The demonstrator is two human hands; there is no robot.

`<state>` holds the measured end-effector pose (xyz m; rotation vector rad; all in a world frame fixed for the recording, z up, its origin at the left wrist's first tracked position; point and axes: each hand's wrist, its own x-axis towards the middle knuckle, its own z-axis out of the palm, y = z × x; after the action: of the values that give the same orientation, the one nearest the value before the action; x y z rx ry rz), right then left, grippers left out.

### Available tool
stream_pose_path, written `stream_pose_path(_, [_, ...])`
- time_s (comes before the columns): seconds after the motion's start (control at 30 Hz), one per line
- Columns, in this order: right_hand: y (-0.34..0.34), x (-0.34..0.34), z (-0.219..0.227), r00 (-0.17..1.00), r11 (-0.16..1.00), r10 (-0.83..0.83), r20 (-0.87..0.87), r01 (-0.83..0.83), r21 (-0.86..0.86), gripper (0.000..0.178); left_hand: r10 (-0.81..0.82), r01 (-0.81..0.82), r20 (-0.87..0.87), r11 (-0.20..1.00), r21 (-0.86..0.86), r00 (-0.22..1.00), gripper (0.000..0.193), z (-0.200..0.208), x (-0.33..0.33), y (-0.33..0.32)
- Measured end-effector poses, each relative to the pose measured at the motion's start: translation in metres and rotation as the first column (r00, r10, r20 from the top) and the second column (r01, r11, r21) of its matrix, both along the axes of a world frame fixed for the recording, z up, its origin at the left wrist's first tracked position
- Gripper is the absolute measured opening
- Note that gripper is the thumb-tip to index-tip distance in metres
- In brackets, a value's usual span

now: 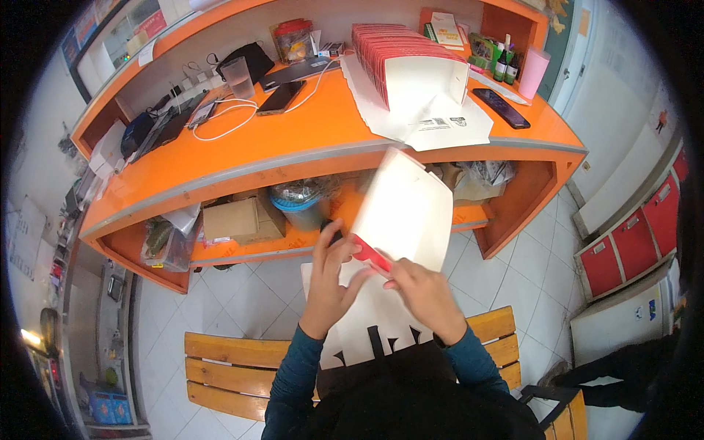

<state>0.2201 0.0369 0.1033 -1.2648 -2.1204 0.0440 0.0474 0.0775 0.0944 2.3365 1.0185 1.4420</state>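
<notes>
I'm watching right hand (427, 295) pinching red edge (372, 255) of cream carton (408, 209), left hand (328, 277) standing open alongside (contact unclear); long axis running up, away from fingers.

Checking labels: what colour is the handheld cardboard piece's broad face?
The broad cardboard face is creamy white, clearest in head view.

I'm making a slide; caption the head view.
Left hand and right hand at the red flap of white paperboard, before an orange desk bearing nested red-and-white cartons.
</notes>
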Motion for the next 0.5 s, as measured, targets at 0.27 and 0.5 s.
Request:
stream_pose_path(0.27, [0.001, 0.028, 0.005, 0.998, 0.989, -0.037, 0.060, 0.028, 0.145, 0.054, -0.097, 0.269, 0.566, 0.936, -0.229, 0.819, 0.023, -0.010, 0.002, -0.006])
stream_pose_path(0.5, [-0.007, 0.033, 0.024, 0.998, 0.983, 0.063, 0.004, -0.063, 0.174, 0.060, 0.083, -0.083, 0.208, 0.996, -0.008, 0.975, 0.012, 0.010, 0.033, -0.028])
